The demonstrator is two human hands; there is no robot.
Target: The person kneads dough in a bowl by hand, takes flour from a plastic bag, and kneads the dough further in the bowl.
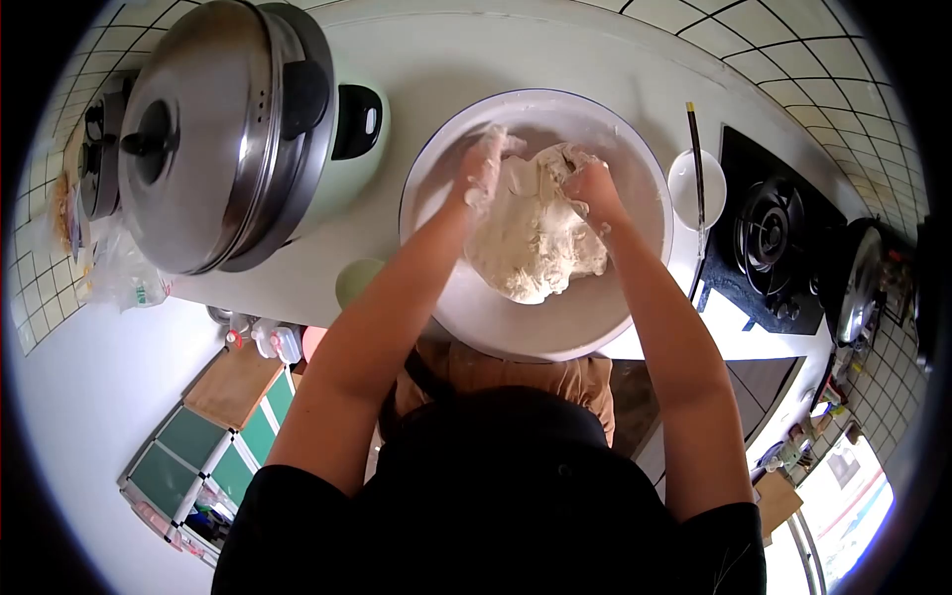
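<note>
A large pale lump of dough (531, 233) with a rough, lumpy surface lies in a wide white basin (476, 322) with a thin blue rim. My left hand (486, 167) is at the dough's upper left, its fingers stretched out and smeared with dough. At the upper right edge of the dough, my right hand (589, 182) has its fingers curled into it, with bits stuck to the skin. The fingertips of the right hand are partly hidden.
Left of the basin stands a big lidded steel pot (203, 139). A small pale green bowl (355, 278) sits near the counter's front edge. To the right are a white bowl (684, 188) with chopsticks (696, 149) across it and a black gas stove (769, 233).
</note>
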